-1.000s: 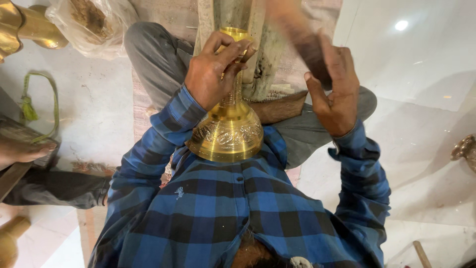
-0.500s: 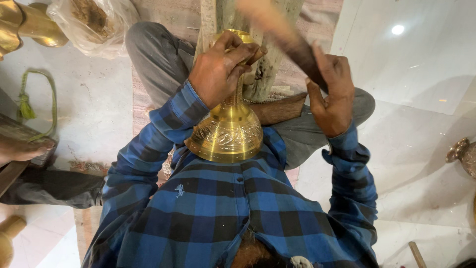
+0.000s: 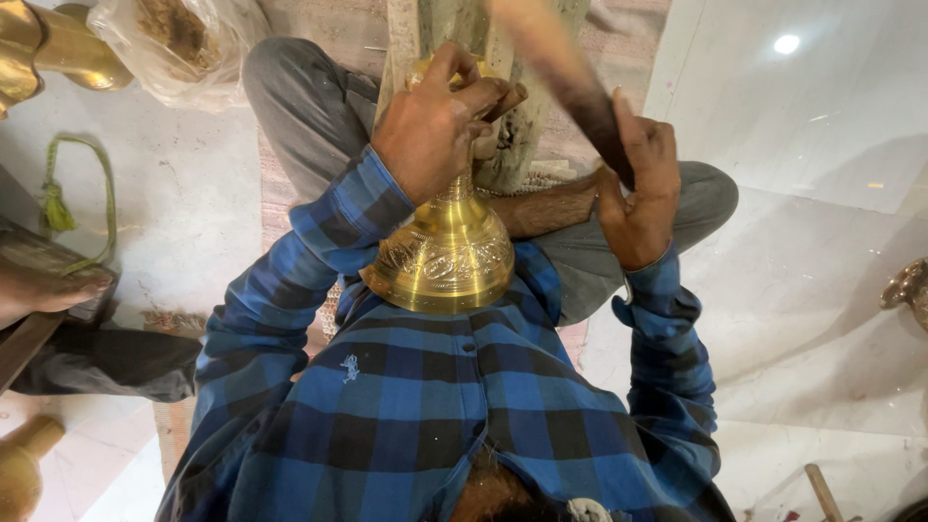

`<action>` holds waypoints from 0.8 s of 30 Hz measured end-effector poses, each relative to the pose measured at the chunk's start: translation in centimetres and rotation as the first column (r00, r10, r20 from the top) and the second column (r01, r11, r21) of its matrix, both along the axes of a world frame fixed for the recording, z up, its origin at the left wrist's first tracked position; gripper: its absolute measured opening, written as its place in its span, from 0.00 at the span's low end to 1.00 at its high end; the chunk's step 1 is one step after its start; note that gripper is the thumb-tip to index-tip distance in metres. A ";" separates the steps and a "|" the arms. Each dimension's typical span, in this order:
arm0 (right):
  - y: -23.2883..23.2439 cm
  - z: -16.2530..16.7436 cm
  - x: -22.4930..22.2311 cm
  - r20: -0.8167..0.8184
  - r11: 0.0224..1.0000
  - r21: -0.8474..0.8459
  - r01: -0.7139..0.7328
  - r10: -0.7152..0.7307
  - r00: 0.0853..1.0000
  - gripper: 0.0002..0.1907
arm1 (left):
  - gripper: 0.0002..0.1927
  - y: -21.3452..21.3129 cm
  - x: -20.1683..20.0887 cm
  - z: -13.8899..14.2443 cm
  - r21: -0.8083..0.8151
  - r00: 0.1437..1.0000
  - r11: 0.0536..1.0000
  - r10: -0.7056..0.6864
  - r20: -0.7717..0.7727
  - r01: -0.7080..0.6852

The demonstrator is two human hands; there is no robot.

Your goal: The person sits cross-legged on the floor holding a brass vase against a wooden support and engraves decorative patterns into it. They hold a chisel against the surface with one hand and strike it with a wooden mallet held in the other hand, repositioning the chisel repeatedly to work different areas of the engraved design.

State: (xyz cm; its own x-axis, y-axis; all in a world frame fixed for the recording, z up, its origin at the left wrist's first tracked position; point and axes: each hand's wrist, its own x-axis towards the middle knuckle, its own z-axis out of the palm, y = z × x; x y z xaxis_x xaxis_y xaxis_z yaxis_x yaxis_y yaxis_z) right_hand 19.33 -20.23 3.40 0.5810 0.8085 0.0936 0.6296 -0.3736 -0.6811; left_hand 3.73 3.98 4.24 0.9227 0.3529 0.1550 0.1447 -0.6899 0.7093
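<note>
A clear plastic bag [image 3: 184, 43] at the upper left of the frame holds brown, crumbly material. At centre, a brass bell-shaped vessel [image 3: 445, 256] stands with its long axis running up the frame, wide mouth against the blue checked shirt [image 3: 435, 425], narrow neck pointing toward the wooden post [image 3: 503, 145]. The left hand [image 3: 435, 130] is clamped round the neck. The right hand [image 3: 638, 188], just right of the vessel, grips a dark wooden stick [image 3: 570, 82] slanting to the upper left.

I see a plastic bag [image 3: 184, 43] of brown stuff top left, green cord [image 3: 72, 208] looped on the pale floor [image 3: 822, 319], brass pieces [image 3: 53, 48] nearby.
</note>
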 end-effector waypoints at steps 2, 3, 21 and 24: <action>-0.1 -0.2 0.0 -0.096 0.995 0.100 0.020 -0.011 0.995 0.40 | 0.18 0.0 0.1 -0.2 -0.003 1.000 1.000 0.004 -0.002 -0.004; -0.1 -0.2 -0.1 -0.065 0.991 0.137 -0.009 0.018 0.998 0.39 | 0.18 0.0 0.1 -0.4 -0.003 1.000 1.000 0.011 -0.006 -0.011; 0.1 0.2 -1.6 0.018 0.999 -0.029 0.023 -0.022 1.000 0.42 | 0.21 0.6 -0.2 -1.3 0.093 0.983 0.992 -0.096 0.154 0.083; 0.1 0.4 -1.7 -0.161 0.985 0.167 0.045 -0.018 0.987 0.38 | 0.20 0.7 -0.3 -1.3 0.028 0.993 0.995 -0.099 0.058 0.097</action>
